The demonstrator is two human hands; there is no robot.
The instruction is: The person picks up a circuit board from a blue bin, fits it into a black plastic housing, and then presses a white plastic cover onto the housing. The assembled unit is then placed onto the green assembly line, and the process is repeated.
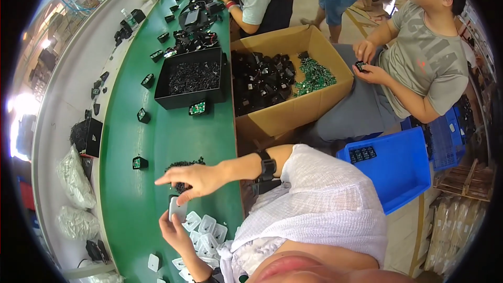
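Note:
My left hand (177, 235) grips a small pale rectangular plastic cover (178, 209) with a dark part along its far edge. Over it reaches my right hand (201, 181), a black band on its wrist. Its index finger is stretched out and its thumb tip is at the cover; I see nothing held in it. Partly hidden behind the right hand is a heap of small black pieces (184, 164) on the green table. Close to my left forearm lies a loose pile of white translucent plastic covers (208, 226).
Several black housings with green boards (197, 108) stand along the green table (126, 141). Farther off are a black tray (183, 102) of small black parts and a cardboard box (293, 118). A blue bin (393, 178) is at right. A seated person (429, 63) handles a black part.

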